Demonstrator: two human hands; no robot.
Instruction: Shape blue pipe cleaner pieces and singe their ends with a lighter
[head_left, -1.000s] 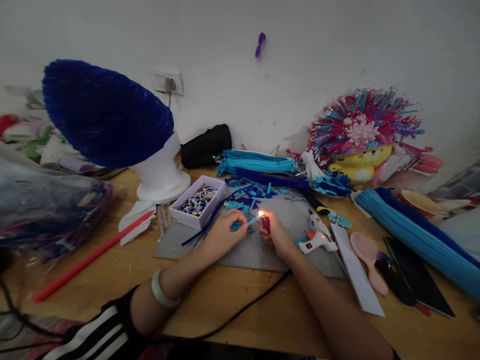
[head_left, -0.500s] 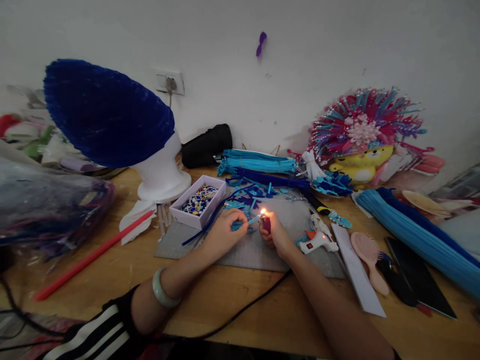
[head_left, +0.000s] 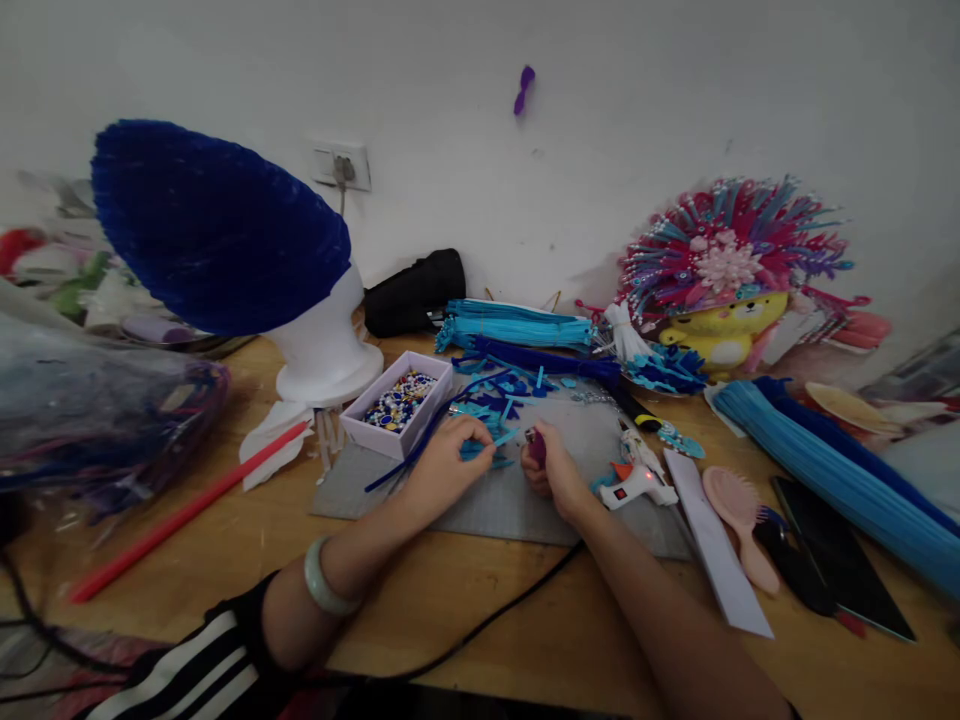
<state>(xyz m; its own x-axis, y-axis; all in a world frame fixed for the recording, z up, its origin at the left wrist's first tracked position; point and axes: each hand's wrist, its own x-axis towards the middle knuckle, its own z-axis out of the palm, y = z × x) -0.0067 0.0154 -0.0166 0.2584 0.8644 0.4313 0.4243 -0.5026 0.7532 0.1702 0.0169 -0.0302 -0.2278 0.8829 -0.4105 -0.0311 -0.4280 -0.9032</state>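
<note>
Flame gone, the purple lighter (head_left: 535, 447) has edged toward three o'clock, wrapped in our right hand's (head_left: 555, 474) closed grip. At its nine o'clock, our left hand (head_left: 448, 462) pinches a light-blue strip (head_left: 508, 437) over the mat (head_left: 480, 516), tip extended, presumably sparing fingers heat.

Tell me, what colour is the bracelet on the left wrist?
The bracelet is pale green, best seen in the head view.

At eleven o'clock, a wall socket (head_left: 322, 165) is filled by a plug (head_left: 344, 168). At two, a pink headdress (head_left: 679, 235) is seen above a yellow bear (head_left: 724, 335). At four, a pink hairbrush (head_left: 739, 510) is laid on the worktop (head_left: 420, 600).
</note>
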